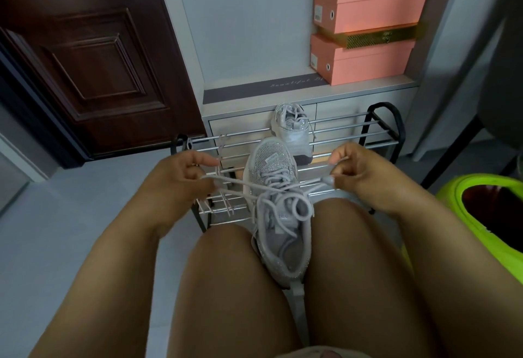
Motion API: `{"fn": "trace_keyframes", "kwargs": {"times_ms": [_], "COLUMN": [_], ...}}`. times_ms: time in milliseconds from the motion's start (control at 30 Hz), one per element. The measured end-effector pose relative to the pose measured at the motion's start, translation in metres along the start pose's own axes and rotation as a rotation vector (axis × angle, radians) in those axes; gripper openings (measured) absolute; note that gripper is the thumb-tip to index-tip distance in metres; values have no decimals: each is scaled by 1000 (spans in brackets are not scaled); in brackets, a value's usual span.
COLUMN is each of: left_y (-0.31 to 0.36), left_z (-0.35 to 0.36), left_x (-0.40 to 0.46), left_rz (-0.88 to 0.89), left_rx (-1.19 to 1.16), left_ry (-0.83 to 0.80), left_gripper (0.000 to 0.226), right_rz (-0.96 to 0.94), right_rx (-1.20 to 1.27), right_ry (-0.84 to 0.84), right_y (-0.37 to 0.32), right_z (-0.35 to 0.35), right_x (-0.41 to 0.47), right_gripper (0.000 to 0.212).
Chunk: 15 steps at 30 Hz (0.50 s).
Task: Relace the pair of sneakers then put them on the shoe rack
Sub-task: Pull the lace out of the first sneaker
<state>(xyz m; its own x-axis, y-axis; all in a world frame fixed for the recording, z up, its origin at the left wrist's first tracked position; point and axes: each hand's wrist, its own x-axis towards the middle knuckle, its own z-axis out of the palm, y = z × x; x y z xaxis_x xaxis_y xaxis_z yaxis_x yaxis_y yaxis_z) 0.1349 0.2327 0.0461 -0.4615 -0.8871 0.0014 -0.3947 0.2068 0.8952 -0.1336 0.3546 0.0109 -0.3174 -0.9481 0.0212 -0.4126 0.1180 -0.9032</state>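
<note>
A grey glittery sneaker (278, 216) lies wedged between my thighs, toe pointing away from me. Its grey lace (285, 202) crosses over the tongue in loose loops. My left hand (185, 172) pinches one lace end out to the left. My right hand (353, 170) pinches the other end out to the right. The second grey sneaker (293, 131) stands on the top bars of the metal shoe rack (353, 128) just ahead, its lace hanging loose.
Pink shoe boxes (365, 26) are stacked on a grey cabinet (334, 94) behind the rack. A dark wooden door (85, 54) is at the left. A lime-green bin (486, 210) stands close by my right knee. Pale floor lies to the left.
</note>
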Motion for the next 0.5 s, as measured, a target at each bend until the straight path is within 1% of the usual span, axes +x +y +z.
{"fn": "trace_keyframes", "kwargs": {"times_ms": [33,100,200,267,300,367,433,500], "left_y": [-1,-5,-13,-16,-17,-16,-15,-17], "left_z": [3,15,33,43,47,55,56,49], "left_x": [0,-2,-1,0,0,-2,-3,-1], "left_rz": [-9,-30,-75,-77,-59,-2,30,9], "left_rx": [-33,-43,-54,1,47,76,84,68], "left_ry": [18,32,-22,-88,-104,-90,-64,0], "left_gripper": [19,13,7,14,18,19,19,20], "right_rz": [-56,-168,-252,-281,-285,-276,-276,-249], "right_rx": [-27,-104,-211,-307,-332,-308,-277,-237], "right_ry": [0,-7,-27,-57,-80,-104,-34,107], "right_y": [-1,-2,-3,-3,-2,0,3,9], "right_z": [7,19,26,30,33,38,41,35], "right_x": [1,2,6,8,8,8,8,12], "right_gripper": [17,20,17,11,14,16,13,18]}}
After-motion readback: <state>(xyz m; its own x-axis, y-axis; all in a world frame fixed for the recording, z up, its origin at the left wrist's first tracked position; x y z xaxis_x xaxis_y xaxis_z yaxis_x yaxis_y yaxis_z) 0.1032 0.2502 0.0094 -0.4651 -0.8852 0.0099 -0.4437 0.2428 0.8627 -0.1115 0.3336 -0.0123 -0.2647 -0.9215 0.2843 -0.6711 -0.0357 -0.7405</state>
